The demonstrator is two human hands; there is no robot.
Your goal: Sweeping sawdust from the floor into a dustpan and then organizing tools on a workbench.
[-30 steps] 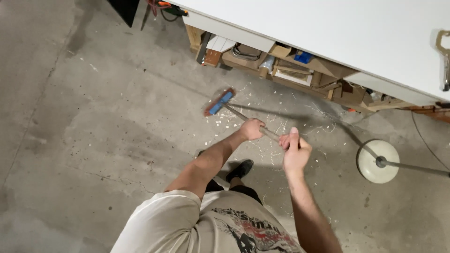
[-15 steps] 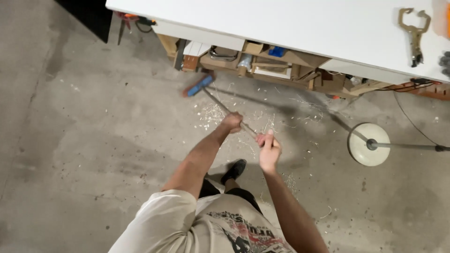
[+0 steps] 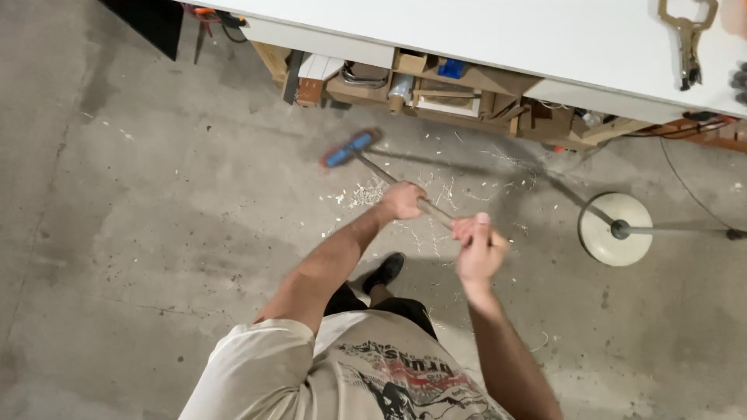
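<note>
Though its blue-and-red head sits far out on the concrete floor (image 3: 140,233), the broom (image 3: 352,149) looks light and stiff; left hand (image 3: 403,201) clasps mid-handle, right hand (image 3: 476,250) wraps the top end, both closed tight.

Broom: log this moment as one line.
left hand: grips broom handle | right hand: grips handle end | broom head: on floor near wood shavings
</note>
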